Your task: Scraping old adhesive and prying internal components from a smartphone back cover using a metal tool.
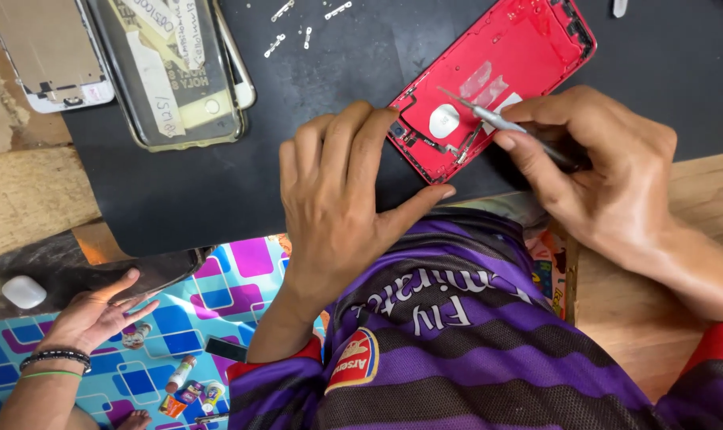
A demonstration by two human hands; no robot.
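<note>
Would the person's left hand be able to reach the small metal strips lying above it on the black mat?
Probably yes: the left hand rests flat on the black mat, and bare mat lies between it and the metal strips.

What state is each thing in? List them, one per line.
Red phone housing: opened, inside facing up, flat on the mat.
Tweezers: gripped in the right hand, tip over the housing.
Left hand: pressing flat, fingertips on the housing's edge.
Black mat: lying flat on the wooden table.
Small metal brackets: loose on the mat.
Clear case: lying flat.
</note>
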